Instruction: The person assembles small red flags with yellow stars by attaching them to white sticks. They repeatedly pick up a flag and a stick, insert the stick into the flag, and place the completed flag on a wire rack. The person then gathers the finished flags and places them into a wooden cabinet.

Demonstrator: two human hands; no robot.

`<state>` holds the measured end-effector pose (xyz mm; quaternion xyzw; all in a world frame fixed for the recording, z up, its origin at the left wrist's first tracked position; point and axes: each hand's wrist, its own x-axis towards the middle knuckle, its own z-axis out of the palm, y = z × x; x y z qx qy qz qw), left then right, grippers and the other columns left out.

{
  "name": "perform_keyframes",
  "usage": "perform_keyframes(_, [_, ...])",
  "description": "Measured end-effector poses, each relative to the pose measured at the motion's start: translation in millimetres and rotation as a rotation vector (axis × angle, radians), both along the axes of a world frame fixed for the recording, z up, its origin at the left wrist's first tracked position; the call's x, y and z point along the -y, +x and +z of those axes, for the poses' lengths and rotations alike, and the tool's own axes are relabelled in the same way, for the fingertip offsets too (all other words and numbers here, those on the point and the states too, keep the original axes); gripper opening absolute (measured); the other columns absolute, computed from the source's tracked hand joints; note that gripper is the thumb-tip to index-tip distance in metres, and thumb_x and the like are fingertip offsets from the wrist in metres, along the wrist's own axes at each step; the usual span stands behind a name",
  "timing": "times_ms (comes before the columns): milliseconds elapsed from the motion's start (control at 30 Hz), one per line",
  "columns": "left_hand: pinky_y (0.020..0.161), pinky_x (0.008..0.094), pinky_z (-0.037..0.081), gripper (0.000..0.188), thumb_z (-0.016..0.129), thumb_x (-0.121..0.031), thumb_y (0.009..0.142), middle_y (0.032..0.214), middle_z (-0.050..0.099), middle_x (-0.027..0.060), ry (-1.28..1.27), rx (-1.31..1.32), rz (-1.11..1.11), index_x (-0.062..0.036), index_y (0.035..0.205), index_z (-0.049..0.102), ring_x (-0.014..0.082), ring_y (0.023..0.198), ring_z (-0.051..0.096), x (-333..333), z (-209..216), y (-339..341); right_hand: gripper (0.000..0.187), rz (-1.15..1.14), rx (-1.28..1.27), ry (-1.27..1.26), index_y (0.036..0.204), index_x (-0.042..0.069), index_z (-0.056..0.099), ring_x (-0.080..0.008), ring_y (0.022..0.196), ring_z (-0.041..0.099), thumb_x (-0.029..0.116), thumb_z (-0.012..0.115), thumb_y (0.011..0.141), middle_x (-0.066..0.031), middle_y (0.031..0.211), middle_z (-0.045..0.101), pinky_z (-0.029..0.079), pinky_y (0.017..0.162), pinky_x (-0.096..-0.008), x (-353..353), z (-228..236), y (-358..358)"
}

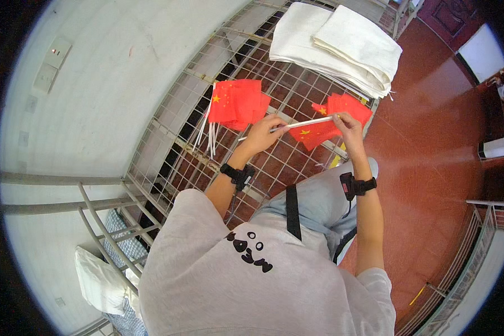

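Observation:
A small red flag [313,139] with a yellow star spreads below its white stick [307,122], which is held slantwise between my two hands. My left hand [263,134] pinches the stick toward its lower left part. At the stick's upper right end, the fingertips of my right hand [348,126] are closed on it. Beyond my left hand lies a pile of red flags [238,103], their white sticks [210,137] pointing toward me. More red flags [350,105] lie just beyond my right hand, partly hidden by it.
The flags rest on a metal wire-mesh bed frame [179,120]. Folded white cloths [341,47] are stacked at its far end. A white wall [112,73] runs along the left, and red floor [425,140] lies to the right. Metal railings [103,238] stand at the lower left.

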<state>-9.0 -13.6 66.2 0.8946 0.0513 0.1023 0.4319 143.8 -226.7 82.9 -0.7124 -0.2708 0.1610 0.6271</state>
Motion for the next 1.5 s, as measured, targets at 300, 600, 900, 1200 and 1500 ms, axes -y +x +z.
perform_keyframes(300, [0.066, 0.0299, 0.045, 0.019, 0.064, -0.019, 0.080, 0.076, 0.062, 0.0095, -0.065, -0.023, 0.087, -0.0003, 0.086, 0.064, 0.0179, 0.071, 0.058, 18.7, 11.2, 9.9, 0.020, -0.034, 0.212, -0.070, 0.098, 0.004, 0.066, -0.0150, 0.099, 0.049, 0.017, 0.057, 0.085, -0.0046, 0.104, 0.054, 0.036, 0.089, -0.0278, 6.7, 15.0, -1.0])
perform_keyframes(600, [0.059, 0.0237, 0.044, 0.023, 0.071, -0.017, 0.074, 0.070, 0.064, 0.0046, -0.270, -0.124, 0.209, 0.0038, 0.082, 0.065, 0.0080, 0.066, 0.057, -25.3, 2.3, -26.6, 0.028, -0.545, -0.156, 0.328, 0.105, -0.003, 0.059, -0.0168, 0.104, 0.048, 0.017, 0.052, 0.088, -0.0085, 0.104, 0.058, 0.034, 0.092, -0.0301, 98.6, -2.6, 69.7])
perform_keyframes(900, [0.072, 0.0205, 0.043, 0.016, 0.064, -0.010, 0.081, 0.087, 0.062, 0.0037, -0.750, 0.167, 0.502, -0.0012, 0.093, 0.060, 0.0085, 0.080, 0.057, -44.2, -14.1, -30.6, 0.030, -0.527, -0.291, 0.612, 0.105, 0.006, 0.050, -0.0134, 0.075, 0.051, 0.032, 0.042, 0.093, -0.0081, 0.097, 0.057, 0.042, 0.063, -0.0281, 144.2, -1.6, 81.0])
perform_keyframes(1200, [0.073, 0.0279, 0.045, 0.020, 0.055, -0.014, 0.085, 0.087, 0.063, 0.0118, -0.186, 0.073, 0.057, 0.0007, 0.097, 0.059, 0.0172, 0.080, 0.059, -9.5, 22.2, 13.3, 0.023, -0.354, -0.102, 0.562, 0.099, 0.005, 0.046, -0.0148, 0.068, 0.058, 0.026, 0.039, 0.095, -0.0141, 0.090, 0.061, 0.046, 0.058, -0.0245, 73.1, 54.6, 41.2])
perform_keyframes(1500, [0.076, 0.0261, 0.042, 0.015, 0.054, -0.012, 0.086, 0.085, 0.057, 0.0072, -0.268, -0.004, -0.117, 0.0017, 0.092, 0.056, 0.0143, 0.083, 0.054, 16.1, 24.8, 10.6, 0.016, -0.372, -0.018, 0.605, 0.098, 0.005, 0.046, -0.0133, 0.061, 0.052, 0.020, 0.046, 0.093, -0.0130, 0.081, 0.060, 0.043, 0.055, -0.0248, 80.5, 73.8, 43.0])
